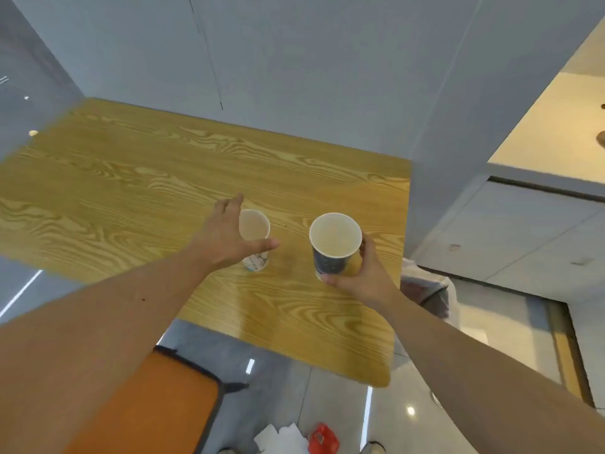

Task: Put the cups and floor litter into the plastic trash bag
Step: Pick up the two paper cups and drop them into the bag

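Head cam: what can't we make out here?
- White cup: the left hand covers its side, so the grip is unclear.
- Dark cup: contents unreadable, blurred interior.
- Floor litter: cut off by the bottom edge.
- Plastic bag: mostly hidden behind the table edge.

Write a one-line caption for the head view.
Right hand grasps dark cup; left hand reaches for white cup on wooden table.
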